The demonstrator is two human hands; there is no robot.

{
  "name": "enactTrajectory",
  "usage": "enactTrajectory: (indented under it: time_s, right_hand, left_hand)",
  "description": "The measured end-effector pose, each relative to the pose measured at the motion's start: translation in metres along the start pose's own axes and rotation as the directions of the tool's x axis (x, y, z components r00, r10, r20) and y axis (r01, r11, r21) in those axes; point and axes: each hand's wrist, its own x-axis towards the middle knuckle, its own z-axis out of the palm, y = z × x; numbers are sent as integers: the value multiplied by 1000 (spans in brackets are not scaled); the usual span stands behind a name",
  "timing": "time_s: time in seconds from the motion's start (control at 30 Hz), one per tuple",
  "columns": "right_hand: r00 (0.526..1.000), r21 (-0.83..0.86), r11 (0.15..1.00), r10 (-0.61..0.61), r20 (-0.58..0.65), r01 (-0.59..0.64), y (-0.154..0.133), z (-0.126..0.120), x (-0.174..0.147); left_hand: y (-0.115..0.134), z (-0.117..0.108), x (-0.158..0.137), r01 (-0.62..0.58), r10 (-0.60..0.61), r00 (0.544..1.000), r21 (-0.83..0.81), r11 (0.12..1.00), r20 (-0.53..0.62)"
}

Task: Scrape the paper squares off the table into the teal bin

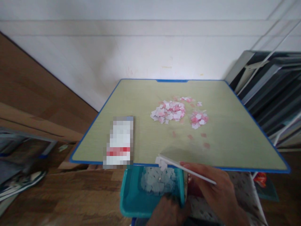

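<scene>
My right hand point(218, 185) is closed around a thin white strip point(195, 173), which slants over the front edge of the board. A few small white paper pieces point(162, 164) are at the strip's far tip, above a teal basin point(125, 194). Many similar pale pieces point(156, 180) lie inside the basin. Close against the basin's near side is my left hand point(168, 212); its fingers are dark and mostly hidden. On the pale green board point(145, 141) lie a larger heap of pink and white paper pieces point(169, 111) and a smaller heap point(198, 119).
A pixelated, upright-oblong item point(119, 141) lies at the board's left front. A white wall point(141, 53) stands behind, brown cardboard point(35, 88) at left and stacked dark panels point(275, 81) at right. A shoe point(23, 185) is on the wooden floor point(77, 201).
</scene>
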Motion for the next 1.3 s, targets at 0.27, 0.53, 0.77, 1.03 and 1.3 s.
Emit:
enactTrajectory:
  time_s: [0.27, 0.53, 0.77, 1.03, 1.3]
  right_hand:
    - [1000, 54, 999, 4, 17, -5, -2, 6, 4]
    - [994, -22, 999, -36, 101, 39, -3, -11, 12]
    - [979, 6, 1000, -22, 203, 21, 2, -7, 11]
    - [966, -27, 999, -37, 255, 45, 0, -15, 17]
    - [959, -78, 997, -6, 285, 30, 2, -15, 14]
  left_hand:
    - [1, 4, 0, -2, 3, 999, 38, 999, -44]
    - [1, -2, -1, -11, 11, 1000, 1, 1000, 1]
    - [2, 12, -3, 10, -10, 998, 10, 1000, -56]
    - [2, 6, 1, 14, -16, 997, -24, 1000, -75]
    - [3, 0, -1, 20, -23, 998, -43, 999, -60]
